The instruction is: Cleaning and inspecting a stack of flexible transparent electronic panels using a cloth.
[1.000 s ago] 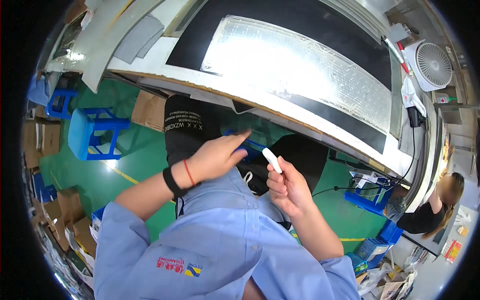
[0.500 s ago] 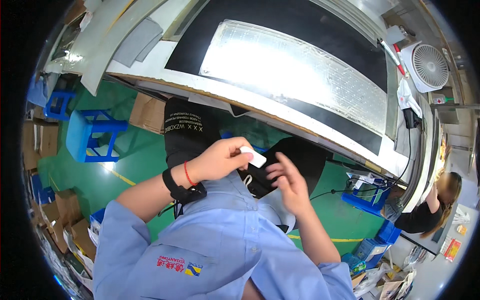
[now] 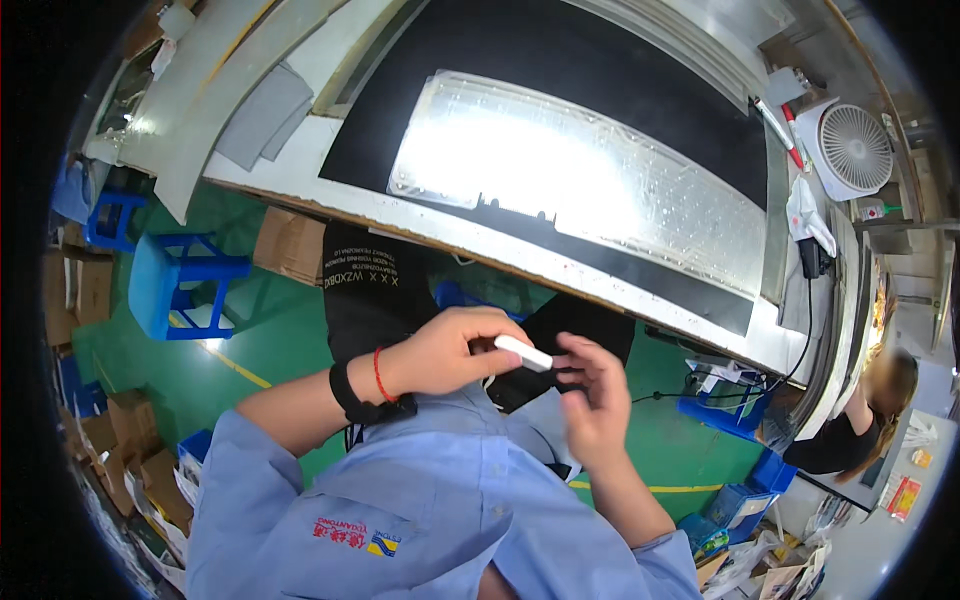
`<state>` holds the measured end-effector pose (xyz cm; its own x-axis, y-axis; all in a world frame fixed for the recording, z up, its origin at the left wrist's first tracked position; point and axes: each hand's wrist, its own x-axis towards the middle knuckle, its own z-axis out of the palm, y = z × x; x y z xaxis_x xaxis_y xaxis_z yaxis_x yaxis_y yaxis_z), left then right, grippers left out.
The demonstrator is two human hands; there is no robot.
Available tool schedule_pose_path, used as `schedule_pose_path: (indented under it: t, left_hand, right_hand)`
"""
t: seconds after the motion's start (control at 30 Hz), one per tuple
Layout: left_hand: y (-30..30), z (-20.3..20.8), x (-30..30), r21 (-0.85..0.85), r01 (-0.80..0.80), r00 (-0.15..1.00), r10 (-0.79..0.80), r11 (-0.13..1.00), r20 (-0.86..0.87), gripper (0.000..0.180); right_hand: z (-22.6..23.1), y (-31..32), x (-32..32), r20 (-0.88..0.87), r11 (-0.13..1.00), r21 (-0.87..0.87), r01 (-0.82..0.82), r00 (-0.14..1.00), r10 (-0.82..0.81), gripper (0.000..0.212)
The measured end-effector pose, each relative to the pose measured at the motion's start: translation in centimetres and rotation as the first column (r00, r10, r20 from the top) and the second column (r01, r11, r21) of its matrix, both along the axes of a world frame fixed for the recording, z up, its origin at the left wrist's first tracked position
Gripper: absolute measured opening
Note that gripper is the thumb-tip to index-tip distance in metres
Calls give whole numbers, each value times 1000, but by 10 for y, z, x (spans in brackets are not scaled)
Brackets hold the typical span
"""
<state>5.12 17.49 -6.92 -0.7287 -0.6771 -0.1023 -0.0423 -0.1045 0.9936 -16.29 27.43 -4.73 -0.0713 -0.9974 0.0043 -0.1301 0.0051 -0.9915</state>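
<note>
Glossy green floor (image 3: 305, 325) underlies the bench (image 3: 300, 155), white-topped with a thin, rough brown edge. On the bench: a dull black mat (image 3: 500, 40), and on it a long translucent panel (image 3: 590, 170), round-cornered, finely dotted, glaring at the middle. Before the bench's left end: a moulded blue plastic stool (image 3: 165, 285) with braced legs. At the bench's right end: a white fan (image 3: 853, 150), its circular grille ribbed. At the bench's left: flat, layered grey cloth (image 3: 265, 120). Before the bench's near edge: the left grip (image 3: 450, 350), pinching a smooth, oblong white piece (image 3: 523, 353); the right grip (image 3: 600, 395), loosely curled, fingertips beside that piece, whether touching I cannot tell. Same side of the bench: a thin red cord (image 3: 382, 375) circling the left wrist.
</note>
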Motion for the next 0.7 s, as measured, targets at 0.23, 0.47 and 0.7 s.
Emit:
schedule_pose_path:
  t: [0.23,0.47,0.7]
  left_hand:
    - [-7,19,16,51,-100,995,101,994,-21,50]
    - [-22,-90,159,-418,308,439,262,855,860,63]
    - [-35,-81,182,-228,88,523,149,970,839,31]
  right_hand:
    - [15,-39,16,-229,982,-183,-49,973,6,20]
    - [43,-56,7,139,986,-145,88,988,-68,25]
    - [61,-81,13,-120,991,-134,-22,993,6,30]
